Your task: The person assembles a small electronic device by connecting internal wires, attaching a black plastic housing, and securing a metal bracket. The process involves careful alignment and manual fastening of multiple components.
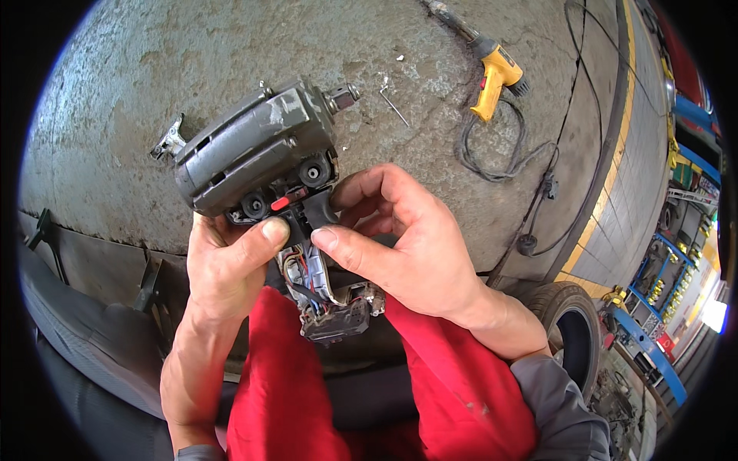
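A dark grey cordless impact wrench (257, 146) is held up in front of me, its square drive pointing to the upper right. Its handle is opened up, and red, blue and black wires (307, 280) show inside, running down to the black base. My left hand (223, 265) is closed round the wrench below the motor housing, thumb pressed at the top of the handle. With thumb and fingers, my right hand (419, 246) pinches the black trigger (319, 209). A small red lever (283, 202) sits just left of that trigger. The left fingertips are hidden behind the tool.
A yellow heat gun (498, 77) with a black cord lies on the concrete at the far right. Nearer are a hex key (394, 106) and, at left, a metal folding tool (169, 140). A tyre (565, 323) stands right; a grey seat (84, 330) is at left.
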`<action>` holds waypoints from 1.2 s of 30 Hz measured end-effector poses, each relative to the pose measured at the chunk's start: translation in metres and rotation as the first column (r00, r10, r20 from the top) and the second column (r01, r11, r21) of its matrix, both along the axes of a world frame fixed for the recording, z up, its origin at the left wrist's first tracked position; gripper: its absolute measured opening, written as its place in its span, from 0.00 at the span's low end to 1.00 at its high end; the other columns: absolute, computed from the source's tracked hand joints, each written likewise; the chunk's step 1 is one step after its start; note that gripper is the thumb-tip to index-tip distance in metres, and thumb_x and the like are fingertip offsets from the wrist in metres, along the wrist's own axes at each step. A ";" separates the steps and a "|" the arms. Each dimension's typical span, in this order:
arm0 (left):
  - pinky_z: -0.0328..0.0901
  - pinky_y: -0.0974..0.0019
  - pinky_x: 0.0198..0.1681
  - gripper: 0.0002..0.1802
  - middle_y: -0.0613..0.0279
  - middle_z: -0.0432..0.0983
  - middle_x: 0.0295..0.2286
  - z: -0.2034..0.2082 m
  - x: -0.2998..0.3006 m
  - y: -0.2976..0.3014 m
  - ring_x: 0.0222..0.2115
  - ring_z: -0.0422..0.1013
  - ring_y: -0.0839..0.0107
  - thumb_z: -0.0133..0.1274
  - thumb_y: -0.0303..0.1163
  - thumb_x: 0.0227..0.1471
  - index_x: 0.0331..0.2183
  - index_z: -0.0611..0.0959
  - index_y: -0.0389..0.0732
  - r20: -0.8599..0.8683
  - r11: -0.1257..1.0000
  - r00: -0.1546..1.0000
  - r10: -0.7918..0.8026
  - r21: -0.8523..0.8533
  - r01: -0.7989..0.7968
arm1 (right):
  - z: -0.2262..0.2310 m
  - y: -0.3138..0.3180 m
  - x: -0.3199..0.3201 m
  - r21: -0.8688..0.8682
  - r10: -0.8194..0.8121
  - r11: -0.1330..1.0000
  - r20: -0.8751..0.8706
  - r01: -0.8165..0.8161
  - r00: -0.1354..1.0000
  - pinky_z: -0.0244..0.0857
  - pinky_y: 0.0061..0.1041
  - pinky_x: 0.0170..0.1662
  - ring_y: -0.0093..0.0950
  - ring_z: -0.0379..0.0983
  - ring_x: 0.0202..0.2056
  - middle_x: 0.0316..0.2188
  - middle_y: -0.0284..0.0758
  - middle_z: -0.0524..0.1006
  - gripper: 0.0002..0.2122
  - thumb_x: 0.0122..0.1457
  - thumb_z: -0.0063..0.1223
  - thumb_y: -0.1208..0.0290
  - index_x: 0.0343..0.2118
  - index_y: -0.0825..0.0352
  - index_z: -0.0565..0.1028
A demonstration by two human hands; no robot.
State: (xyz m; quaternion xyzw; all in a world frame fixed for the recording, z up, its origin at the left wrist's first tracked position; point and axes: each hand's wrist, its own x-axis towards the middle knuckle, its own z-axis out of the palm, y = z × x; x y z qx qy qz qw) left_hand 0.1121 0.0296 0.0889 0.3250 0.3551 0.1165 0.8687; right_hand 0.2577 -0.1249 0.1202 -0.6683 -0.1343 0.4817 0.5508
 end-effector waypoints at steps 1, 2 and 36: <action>0.69 0.58 0.60 0.39 0.56 0.77 0.55 -0.001 -0.001 0.000 0.55 0.74 0.64 0.67 0.20 0.51 0.63 0.73 0.38 -0.004 1.000 1.000 -0.002 0.001 0.002 | 0.000 0.001 -0.001 -0.002 0.005 1.000 0.009 -0.005 1.000 0.75 0.25 0.33 0.21 0.80 0.29 0.30 0.36 0.82 0.17 0.61 0.71 0.67 0.42 0.71 0.74; 0.68 0.58 0.60 0.39 0.57 0.77 0.56 -0.002 -0.002 0.000 0.55 0.74 0.64 0.66 0.20 0.51 0.63 0.73 0.39 -0.005 1.000 1.000 -0.009 0.001 0.009 | 0.009 0.002 0.005 -0.088 0.089 0.991 -0.081 -0.097 0.993 0.75 0.21 0.41 0.18 0.77 0.39 0.41 0.33 0.77 0.16 0.64 0.68 0.73 0.46 0.72 0.72; 0.67 0.61 0.59 0.45 0.55 0.72 0.52 -0.079 -0.051 -0.027 0.53 0.71 0.66 0.75 0.37 0.49 0.60 0.65 0.35 -0.334 0.906 0.870 -0.363 0.092 0.413 | -0.098 -0.062 -0.019 -0.247 0.302 0.908 -0.175 -0.339 0.937 0.63 0.31 0.27 0.17 0.68 0.24 0.19 0.32 0.75 0.17 0.65 0.66 0.61 0.32 0.75 0.81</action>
